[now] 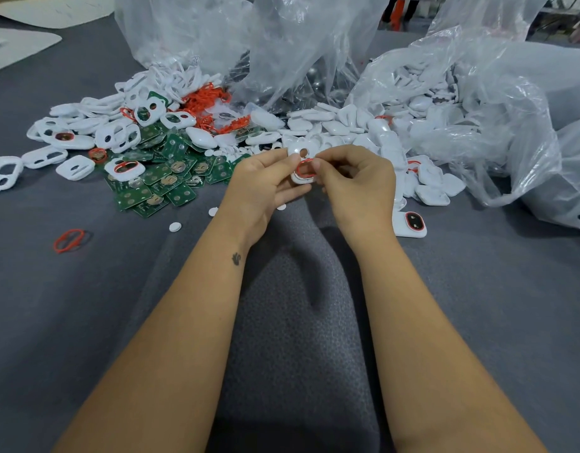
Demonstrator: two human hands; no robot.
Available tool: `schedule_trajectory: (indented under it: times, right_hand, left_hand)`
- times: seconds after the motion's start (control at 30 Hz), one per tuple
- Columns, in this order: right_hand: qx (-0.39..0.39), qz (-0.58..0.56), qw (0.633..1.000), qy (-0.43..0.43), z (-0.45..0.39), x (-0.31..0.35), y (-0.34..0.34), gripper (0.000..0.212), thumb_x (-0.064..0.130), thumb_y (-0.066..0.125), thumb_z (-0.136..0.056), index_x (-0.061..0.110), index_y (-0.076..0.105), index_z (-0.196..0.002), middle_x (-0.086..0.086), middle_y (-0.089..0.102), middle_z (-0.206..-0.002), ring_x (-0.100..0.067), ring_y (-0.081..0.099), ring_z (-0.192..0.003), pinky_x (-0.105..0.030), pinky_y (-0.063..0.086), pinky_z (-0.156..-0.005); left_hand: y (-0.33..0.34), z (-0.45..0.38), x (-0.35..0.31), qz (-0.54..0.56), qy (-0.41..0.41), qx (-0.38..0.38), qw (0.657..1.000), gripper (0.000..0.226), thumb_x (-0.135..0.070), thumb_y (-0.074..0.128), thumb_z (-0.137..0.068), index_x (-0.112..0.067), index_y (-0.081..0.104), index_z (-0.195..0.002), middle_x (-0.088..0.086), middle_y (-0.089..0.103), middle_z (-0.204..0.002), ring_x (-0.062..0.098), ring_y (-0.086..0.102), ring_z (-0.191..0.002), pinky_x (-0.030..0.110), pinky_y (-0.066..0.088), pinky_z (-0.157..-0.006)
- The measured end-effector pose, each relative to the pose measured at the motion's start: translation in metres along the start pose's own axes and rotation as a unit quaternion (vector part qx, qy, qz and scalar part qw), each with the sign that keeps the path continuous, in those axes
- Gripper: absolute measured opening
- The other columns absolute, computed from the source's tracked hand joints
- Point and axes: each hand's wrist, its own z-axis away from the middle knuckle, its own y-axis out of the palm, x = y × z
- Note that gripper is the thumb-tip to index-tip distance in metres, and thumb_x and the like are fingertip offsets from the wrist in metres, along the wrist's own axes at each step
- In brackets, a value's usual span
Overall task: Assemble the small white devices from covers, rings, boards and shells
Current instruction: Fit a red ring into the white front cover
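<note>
My left hand [264, 179] and my right hand [354, 178] meet over the grey cloth, both gripping one white cover [301, 154] with a round hole near its top. My right fingertips pinch a red ring [305, 168] that lies on the cover's lower opening. Green boards [166, 178] lie heaped to the left of my hands. More white covers [95, 132] spread beyond them. White shells [354, 125] pile up to the right. A tangle of red rings [205, 99] sits at the back.
Crumpled clear plastic bags [478, 103] hold more parts at the back and right. A loose red ring [68, 240] lies at the left on the grey cloth [298, 322]. A white device [411, 223] with a red-rimmed window rests by my right wrist. Small white discs [175, 227] are scattered nearby.
</note>
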Motion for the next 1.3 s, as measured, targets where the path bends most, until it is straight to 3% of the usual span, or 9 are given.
schedule_trajectory:
  times: [0.2, 0.37, 0.53, 0.67, 0.87, 1.3]
  right_hand:
    - [0.000, 0.033, 0.999, -0.010, 0.000, 0.000, 0.000, 0.025, 0.006, 0.070, -0.082, 0.029, 0.070, -0.072, -0.001, 0.073, -0.080, -0.019, 0.068, -0.080, -0.043, 0.055, -0.081]
    - [-0.007, 0.015, 1.000, -0.008, 0.001, -0.002, 0.001, 0.012, 0.004, 0.070, -0.082, 0.015, 0.073, -0.082, -0.005, 0.072, -0.082, -0.023, 0.068, -0.081, -0.045, 0.055, -0.081]
    - [0.006, 0.055, 0.997, -0.048, 0.000, -0.005, 0.001, 0.020, 0.003, 0.066, -0.081, 0.023, 0.069, -0.077, -0.001, 0.070, -0.082, -0.017, 0.066, -0.081, -0.042, 0.054, -0.082]
    - [0.003, 0.088, 0.992, -0.089, 0.000, -0.009, 0.002, 0.012, 0.006, 0.064, -0.078, 0.017, 0.069, -0.079, -0.001, 0.067, -0.082, -0.019, 0.063, -0.082, -0.043, 0.052, -0.080]
    - [0.000, 0.121, 0.987, -0.107, -0.001, -0.013, 0.000, 0.007, 0.006, 0.062, -0.079, 0.010, 0.068, -0.080, -0.004, 0.067, -0.081, -0.021, 0.062, -0.082, -0.042, 0.050, -0.079]
    - [0.019, 0.185, 0.973, -0.140, -0.001, -0.012, -0.003, 0.008, -0.002, 0.060, -0.081, 0.004, 0.066, -0.083, -0.009, 0.064, -0.086, -0.024, 0.057, -0.085, -0.033, 0.044, -0.076]
  left_hand:
    - [-0.001, 0.000, 0.002, 0.002, 0.001, 0.006, 1.000, 0.014, -0.007, 0.053, -0.097, -0.006, 0.068, -0.096, 0.005, 0.075, -0.086, 0.015, 0.073, -0.082, 0.024, 0.057, -0.070]
    - [-0.001, 0.001, 0.002, -0.003, 0.009, 0.017, 1.000, 0.017, -0.007, 0.051, -0.099, -0.007, 0.068, -0.096, 0.004, 0.076, -0.086, 0.014, 0.073, -0.083, 0.023, 0.057, -0.071]
    - [-0.003, 0.001, 0.002, -0.008, 0.009, 0.027, 1.000, 0.012, -0.004, 0.058, -0.094, -0.007, 0.069, -0.093, 0.006, 0.075, -0.086, 0.015, 0.072, -0.085, 0.024, 0.057, -0.074]
    - [-0.003, 0.002, 0.003, -0.016, 0.021, 0.030, 0.999, 0.020, 0.003, 0.063, -0.088, -0.004, 0.067, -0.107, 0.004, 0.076, -0.090, 0.012, 0.071, -0.087, 0.022, 0.056, -0.077]
    - [-0.002, 0.003, 0.005, -0.032, 0.024, 0.044, 0.998, 0.024, 0.005, 0.063, -0.087, -0.003, 0.066, -0.109, 0.009, 0.074, -0.098, 0.018, 0.070, -0.096, 0.026, 0.057, -0.083]
    - [-0.001, 0.002, 0.007, -0.056, 0.027, 0.031, 0.998, 0.018, 0.002, 0.064, -0.087, -0.004, 0.068, -0.104, 0.007, 0.075, -0.089, 0.016, 0.071, -0.087, 0.027, 0.058, -0.081]
